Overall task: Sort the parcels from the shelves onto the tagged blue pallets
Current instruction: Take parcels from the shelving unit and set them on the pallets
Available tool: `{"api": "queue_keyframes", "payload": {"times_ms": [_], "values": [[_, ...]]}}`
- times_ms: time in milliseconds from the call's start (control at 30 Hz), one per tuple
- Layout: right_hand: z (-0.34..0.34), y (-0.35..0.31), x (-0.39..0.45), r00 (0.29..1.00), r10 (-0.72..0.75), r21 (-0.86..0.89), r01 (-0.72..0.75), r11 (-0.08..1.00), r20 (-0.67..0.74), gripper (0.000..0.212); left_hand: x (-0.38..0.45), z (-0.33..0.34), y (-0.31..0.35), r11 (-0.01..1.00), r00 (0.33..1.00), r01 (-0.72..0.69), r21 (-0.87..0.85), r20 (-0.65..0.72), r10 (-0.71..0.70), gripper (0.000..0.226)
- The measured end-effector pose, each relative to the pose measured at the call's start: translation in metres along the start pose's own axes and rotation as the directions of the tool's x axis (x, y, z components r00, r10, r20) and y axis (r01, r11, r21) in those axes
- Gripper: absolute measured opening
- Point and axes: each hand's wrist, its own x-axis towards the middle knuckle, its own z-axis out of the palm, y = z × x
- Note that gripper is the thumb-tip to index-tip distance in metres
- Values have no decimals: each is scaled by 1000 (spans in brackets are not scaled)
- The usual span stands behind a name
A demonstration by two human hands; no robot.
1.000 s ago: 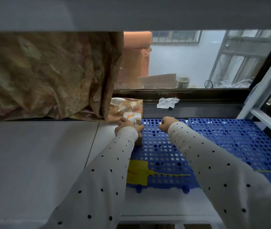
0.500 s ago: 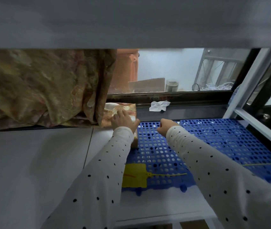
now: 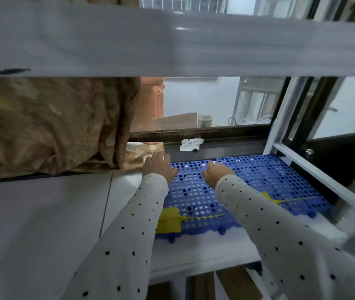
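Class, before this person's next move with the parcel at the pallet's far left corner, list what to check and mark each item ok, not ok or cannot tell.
1. Left hand on the orange parcel: ok, it rests on top.
2. Parcel fully on the left blue pallet: cannot tell, hand and curtain hide it.
3. Yellow tag readable: not ok, blurred.
4. Right hand free: ok, it seems to hold nothing.
5. Pallet space free: ok.

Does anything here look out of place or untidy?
Yes. A crumpled white tissue lies on the dark window ledge behind the perforated blue plastic pallets. It looks like litter, not a parcel.
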Motion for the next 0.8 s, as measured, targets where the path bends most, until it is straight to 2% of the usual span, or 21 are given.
{"api": "queue_keyframes", "payload": {"times_ms": [267,500,600,700,800], "values": [[-28,32,-87,983,-109,-44,103,994,-150,46,-79,-56,43,993,993,115,-4,13,-114,55],[-20,114,-184,998,-25,28,26,999,-50,49,-188,-91,122,992,995,78,100,50,-84,57],[-18,130,-216,999,-22,4,22,1000,-29,50,-225,-95,128,989,991,117,88,56,-123,58],[-27,125,-244,993,-84,-13,84,996,-81,46,-257,-108,121,976,980,188,112,43,-194,68],[-35,117,-278,979,-157,-50,151,987,-133,49,-288,-123,115,969,972,230,93,17,-233,66]]}}
